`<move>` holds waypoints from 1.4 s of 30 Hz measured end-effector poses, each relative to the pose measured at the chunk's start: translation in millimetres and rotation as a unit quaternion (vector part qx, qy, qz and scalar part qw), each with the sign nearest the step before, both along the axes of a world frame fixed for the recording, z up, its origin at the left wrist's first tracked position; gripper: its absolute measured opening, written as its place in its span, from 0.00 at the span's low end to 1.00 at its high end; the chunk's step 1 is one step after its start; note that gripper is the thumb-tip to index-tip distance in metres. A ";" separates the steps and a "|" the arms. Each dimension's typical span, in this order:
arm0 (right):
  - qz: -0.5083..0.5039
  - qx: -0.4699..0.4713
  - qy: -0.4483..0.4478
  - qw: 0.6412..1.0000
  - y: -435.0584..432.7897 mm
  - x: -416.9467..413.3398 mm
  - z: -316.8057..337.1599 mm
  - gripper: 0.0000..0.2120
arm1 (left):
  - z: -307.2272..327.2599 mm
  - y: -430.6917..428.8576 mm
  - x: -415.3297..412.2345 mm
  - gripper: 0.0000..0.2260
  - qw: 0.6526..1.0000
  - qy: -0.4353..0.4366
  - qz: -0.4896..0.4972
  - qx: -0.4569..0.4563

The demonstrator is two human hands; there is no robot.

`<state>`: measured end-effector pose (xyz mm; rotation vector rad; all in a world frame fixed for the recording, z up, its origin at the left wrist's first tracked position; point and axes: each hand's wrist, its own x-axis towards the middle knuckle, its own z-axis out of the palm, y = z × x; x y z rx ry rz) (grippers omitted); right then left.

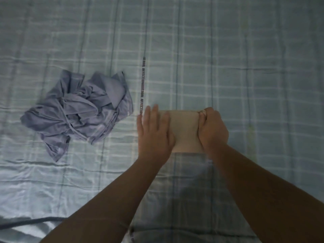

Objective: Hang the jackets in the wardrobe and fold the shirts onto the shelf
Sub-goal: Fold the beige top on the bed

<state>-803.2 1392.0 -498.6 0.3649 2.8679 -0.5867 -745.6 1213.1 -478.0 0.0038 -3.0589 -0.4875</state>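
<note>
On the plaid bed, the beige shirt lies folded small and smooth. I see my left hand pressing it with straight fingers, and my right hand with fingers curled, gripping its edge.

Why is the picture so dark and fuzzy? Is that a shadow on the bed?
Head view: the light is dim and bluish; everything is soft, and the left hand is smeared at its edges; yes, a shadow darkens the sheet just below the beige shirt; glossy streaks shine at the sheet's lower left; its stripes bow near the picture's edges.
</note>
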 end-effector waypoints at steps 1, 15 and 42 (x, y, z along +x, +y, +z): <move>-0.008 0.000 -0.005 1.000 1.0 -0.7 0.2 0.13 | -2.2 3.2 2.7 0.25 0.999 -0.002 -0.034 -0.015; 0.361 0.103 0.080 0.923 -5.9 36.0 1.3 0.28 | -41.2 0.0 -10.8 0.27 0.992 -0.100 -0.041 -0.067; -0.099 -0.143 -0.041 0.984 -4.9 32.8 11.7 0.29 | -3.8 -26.8 1.9 0.26 0.826 -0.259 0.394 0.308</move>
